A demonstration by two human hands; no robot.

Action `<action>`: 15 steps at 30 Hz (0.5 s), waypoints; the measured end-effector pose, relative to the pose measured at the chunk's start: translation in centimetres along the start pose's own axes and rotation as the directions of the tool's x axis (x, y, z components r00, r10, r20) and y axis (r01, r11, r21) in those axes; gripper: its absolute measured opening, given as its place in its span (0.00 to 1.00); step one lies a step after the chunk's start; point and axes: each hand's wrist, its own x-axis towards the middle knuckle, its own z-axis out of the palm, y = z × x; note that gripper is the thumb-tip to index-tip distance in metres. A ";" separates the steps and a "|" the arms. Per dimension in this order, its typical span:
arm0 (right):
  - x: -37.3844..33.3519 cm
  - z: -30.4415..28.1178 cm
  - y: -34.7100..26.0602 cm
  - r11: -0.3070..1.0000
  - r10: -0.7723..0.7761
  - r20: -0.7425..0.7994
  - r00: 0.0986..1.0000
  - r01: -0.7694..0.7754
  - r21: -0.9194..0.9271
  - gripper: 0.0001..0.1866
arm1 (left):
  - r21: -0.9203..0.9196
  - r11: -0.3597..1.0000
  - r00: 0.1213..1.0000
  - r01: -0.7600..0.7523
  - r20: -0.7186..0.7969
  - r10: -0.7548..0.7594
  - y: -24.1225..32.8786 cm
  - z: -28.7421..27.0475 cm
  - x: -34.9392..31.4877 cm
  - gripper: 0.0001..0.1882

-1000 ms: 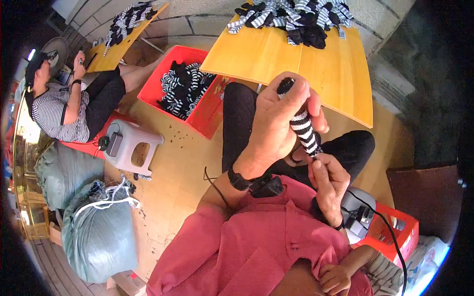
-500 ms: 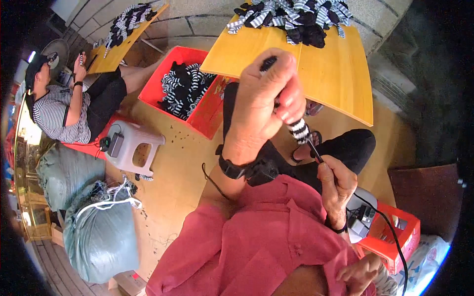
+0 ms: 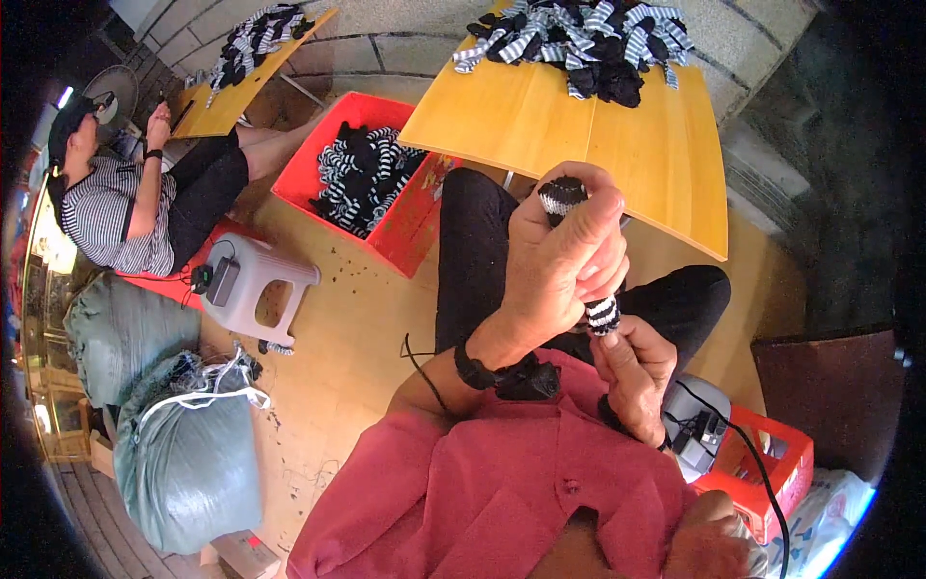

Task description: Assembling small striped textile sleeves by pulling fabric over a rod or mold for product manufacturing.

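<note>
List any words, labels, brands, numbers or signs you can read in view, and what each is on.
No text can be read clearly.
Plastic bag: blue printed marks, too blurred to read.
Cardboard box: a small reddish mark, too small to make out.
Striped knit piece in the left hand: no lettering visible.

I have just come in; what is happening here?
A person in pink grips a striped knitted piece in the left hand; the right hand is at its lower end; what it holds is unclear. More striped pieces lie in a red bin and on the wooden table ahead. A co-worker sits at left, by a second table.
</note>
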 end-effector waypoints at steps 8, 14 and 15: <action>-0.1 -0.6 -0.6 0.921 -0.146 0.042 0.988 0.151 -0.359 0.07 | 0.040 0.986 0.986 -0.164 -0.012 0.164 1.6 -1.1 1.0 0.07; -0.5 -0.3 -0.3 0.926 -0.199 -0.076 0.977 0.161 -0.342 0.06 | 0.118 0.926 0.932 -0.358 -0.002 0.361 0.8 0.0 0.9 0.09; -0.5 -0.4 -0.2 0.925 -0.201 -0.078 0.977 0.162 -0.344 0.06 | 0.072 0.945 0.946 -0.319 0.073 0.314 0.7 -0.5 0.7 0.08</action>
